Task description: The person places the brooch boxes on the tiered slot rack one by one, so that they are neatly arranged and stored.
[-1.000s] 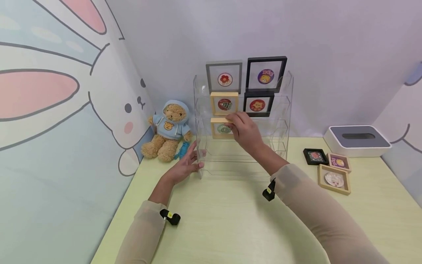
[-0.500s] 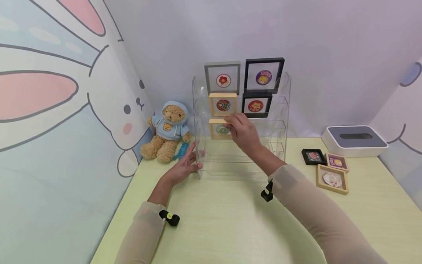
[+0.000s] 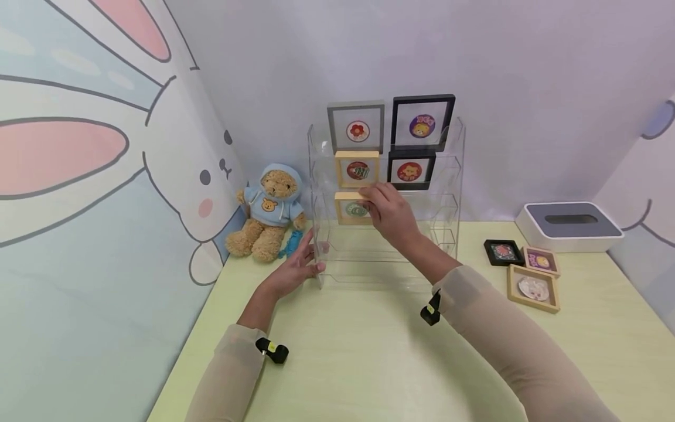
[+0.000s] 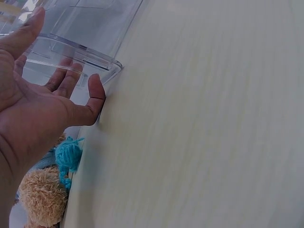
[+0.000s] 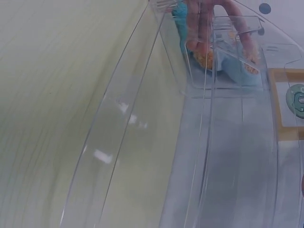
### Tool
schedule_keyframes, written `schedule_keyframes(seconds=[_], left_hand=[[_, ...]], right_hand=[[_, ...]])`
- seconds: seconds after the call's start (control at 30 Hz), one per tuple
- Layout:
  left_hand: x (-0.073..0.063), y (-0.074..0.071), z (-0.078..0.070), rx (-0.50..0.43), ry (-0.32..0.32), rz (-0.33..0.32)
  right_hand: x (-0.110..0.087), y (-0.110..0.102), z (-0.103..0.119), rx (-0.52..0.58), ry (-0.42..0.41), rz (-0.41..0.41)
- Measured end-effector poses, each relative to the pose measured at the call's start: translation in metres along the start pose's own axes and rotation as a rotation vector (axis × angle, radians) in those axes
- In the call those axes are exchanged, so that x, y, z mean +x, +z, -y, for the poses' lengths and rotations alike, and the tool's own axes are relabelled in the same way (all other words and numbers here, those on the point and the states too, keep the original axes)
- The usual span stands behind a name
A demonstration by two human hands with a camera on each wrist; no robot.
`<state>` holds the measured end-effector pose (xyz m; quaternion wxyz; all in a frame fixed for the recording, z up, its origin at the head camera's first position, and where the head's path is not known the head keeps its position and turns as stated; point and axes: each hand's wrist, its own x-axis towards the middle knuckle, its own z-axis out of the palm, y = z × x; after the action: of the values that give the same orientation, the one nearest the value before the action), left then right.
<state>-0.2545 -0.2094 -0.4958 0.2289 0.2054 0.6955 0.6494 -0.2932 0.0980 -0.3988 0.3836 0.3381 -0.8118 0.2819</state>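
Note:
A clear acrylic tiered rack point(image 3: 390, 261) stands on the table against the wall. On its third tier from the top leans a light wood picture frame point(image 3: 347, 196) with a green round badge; the same picture frame point(image 5: 280, 128) shows at the right edge of the right wrist view. My right hand point(image 3: 392, 215) pinches the top right of this frame from above. At the rack's left side my left hand point(image 3: 289, 274) rests with its fingers spread, touching the side panel. In the left wrist view the left hand point(image 4: 38, 104) has its fingers loosely extended around the panel's edge.
Higher tiers hold a grey frame point(image 3: 357, 151), a large black frame point(image 3: 422, 97), a wood frame point(image 3: 357, 155) and a smaller black frame point(image 3: 411, 155). A teddy bear point(image 3: 274, 205) sits left. Several frames, including a wood one point(image 3: 532, 305), lie right near a white box point(image 3: 580, 243).
Both hands keep their places on the picture frame and the rack. Only the head view shifts slightly.

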Motion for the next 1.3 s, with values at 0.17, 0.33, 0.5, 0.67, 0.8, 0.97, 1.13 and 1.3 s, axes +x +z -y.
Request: schedule_keyframes(seconds=[0.17, 0.33, 0.5, 0.67, 0.8, 0.97, 1.13, 1.3], left_hand=[[-0.001, 0.001, -0.002, 0.009, -0.011, 0.001], [-0.001, 0.001, -0.003, 0.017, -0.007, 0.001], [0.000, 0.000, -0.003, 0.013, -0.004, 0.001], [0.000, 0.000, -0.002, -0.002, -0.006, 0.000], [-0.001, 0.000, 0.000, -0.011, 0.002, 0.007], [-0.001, 0.001, 0.000, -0.017, 0.001, 0.008], [-0.002, 0.001, -0.001, -0.008, 0.002, 0.010], [-0.002, 0.001, -0.001, -0.003, -0.004, 0.006]], right_hand=[[0.001, -0.010, 0.001, -0.024, 0.006, 0.063], [0.005, -0.021, 0.004, -0.058, -0.003, 0.133], [0.005, -0.026, 0.003, -0.086, -0.011, 0.176], [0.003, -0.032, 0.001, -0.091, -0.032, 0.181], [0.001, -0.040, 0.001, -0.088, -0.048, 0.174], [-0.005, -0.056, -0.002, -0.102, -0.076, 0.148], [-0.016, -0.076, -0.011, -0.095, -0.116, 0.107], [-0.029, -0.103, -0.023, -0.143, -0.150, 0.120]])
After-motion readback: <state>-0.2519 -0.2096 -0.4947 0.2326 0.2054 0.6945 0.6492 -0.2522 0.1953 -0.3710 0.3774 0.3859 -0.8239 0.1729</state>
